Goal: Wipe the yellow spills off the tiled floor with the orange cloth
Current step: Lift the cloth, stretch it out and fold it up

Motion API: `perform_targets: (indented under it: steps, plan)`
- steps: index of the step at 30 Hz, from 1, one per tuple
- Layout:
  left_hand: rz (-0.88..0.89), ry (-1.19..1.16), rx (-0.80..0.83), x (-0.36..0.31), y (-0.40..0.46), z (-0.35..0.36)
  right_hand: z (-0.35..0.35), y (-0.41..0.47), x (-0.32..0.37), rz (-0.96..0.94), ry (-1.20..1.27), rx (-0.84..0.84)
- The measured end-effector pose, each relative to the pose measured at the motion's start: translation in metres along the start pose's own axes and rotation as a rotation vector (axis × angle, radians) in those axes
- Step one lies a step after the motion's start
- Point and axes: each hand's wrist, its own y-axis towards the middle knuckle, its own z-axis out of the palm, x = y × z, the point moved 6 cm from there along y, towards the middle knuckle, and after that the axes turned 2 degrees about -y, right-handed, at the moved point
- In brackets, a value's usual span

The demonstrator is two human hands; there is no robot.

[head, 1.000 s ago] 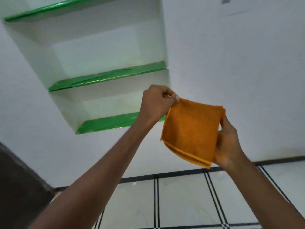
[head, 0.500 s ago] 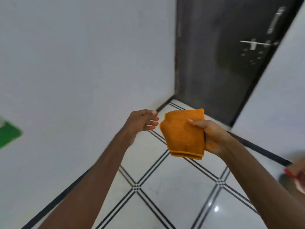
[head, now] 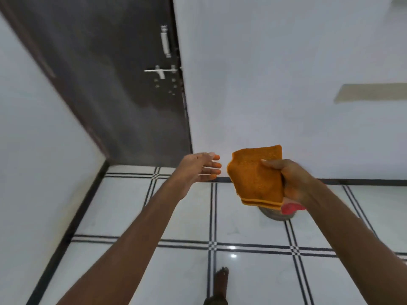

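Your right hand (head: 293, 183) grips the folded orange cloth (head: 257, 177), thumb on its front, and holds it in the air above the tiled floor (head: 187, 216). Your left hand (head: 198, 168) is open just beside the cloth, fingers spread, not touching it. Below the cloth a round grey thing with a red part (head: 288, 209) stands on the floor. The dark door (head: 110, 84) is behind the left hand.

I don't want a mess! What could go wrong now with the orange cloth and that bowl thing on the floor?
The orange cloth is held only by the right hand; the open left hand is off it, so it might slip. The bowl-like thing sits right below and could get knocked. The tiled floor looks shiny, and the bare foot might slide.
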Motion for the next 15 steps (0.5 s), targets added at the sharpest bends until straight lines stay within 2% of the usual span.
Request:
perform_targets:
  steps: [6, 11, 15]
  plan:
    - [-0.147, -0.037, 0.156, 0.015, 0.141, 0.094, -0.115, 0.075, 0.030, 0.039, 0.069, -0.209]
    - [-0.221, -0.010, 0.270, 0.022, 0.226, 0.177, -0.199, 0.115, 0.044, 0.065, 0.103, -0.320]
    - [-0.297, 0.024, 0.272, 0.040, 0.286, 0.231, -0.266, 0.159, 0.048, 0.093, 0.105, -0.353]
